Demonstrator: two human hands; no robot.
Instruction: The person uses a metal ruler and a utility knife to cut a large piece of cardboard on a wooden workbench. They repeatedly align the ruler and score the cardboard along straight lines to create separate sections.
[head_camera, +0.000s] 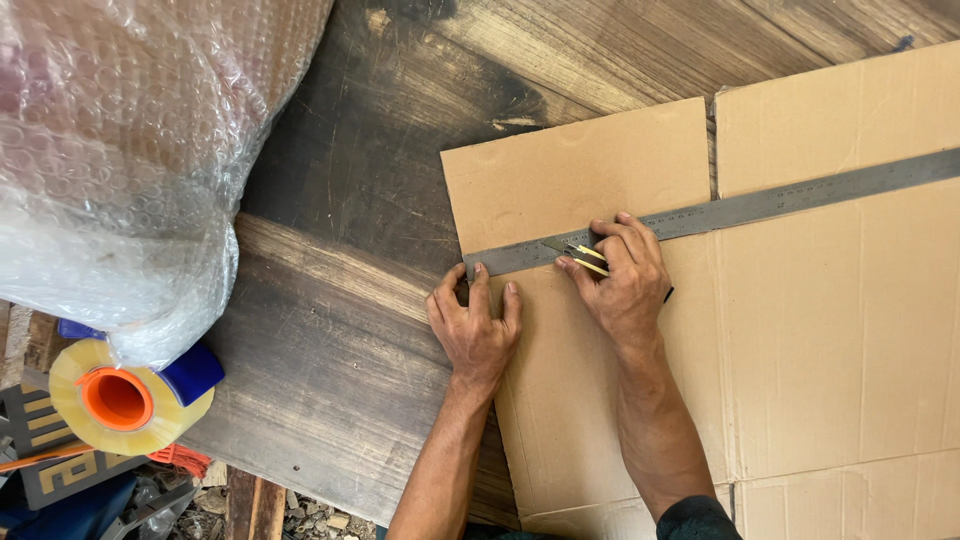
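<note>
At the far left, one bundle of bubble wrap (120, 150) lies on the dark wooden tabletop (340, 330), and just below it sits one roll of clear packing tape (125, 405) with an orange core, mounted in a blue dispenser. Right of centre, one flattened cardboard sheet (800, 330) with several creased panels covers the tabletop. One long steel ruler (760, 205) lies across the cardboard, running from its left edge up toward the right edge of the view. Two hands are in view, both belonging to the person, close together but not touching. The left hand (478, 325) is spread flat, fingertips pressing the left end of the ruler and the cardboard beside it. The right hand (625, 280) is closed around one yellow utility knife (580, 255), its blade tip set against the lower edge of the ruler, just right of the left hand
</note>
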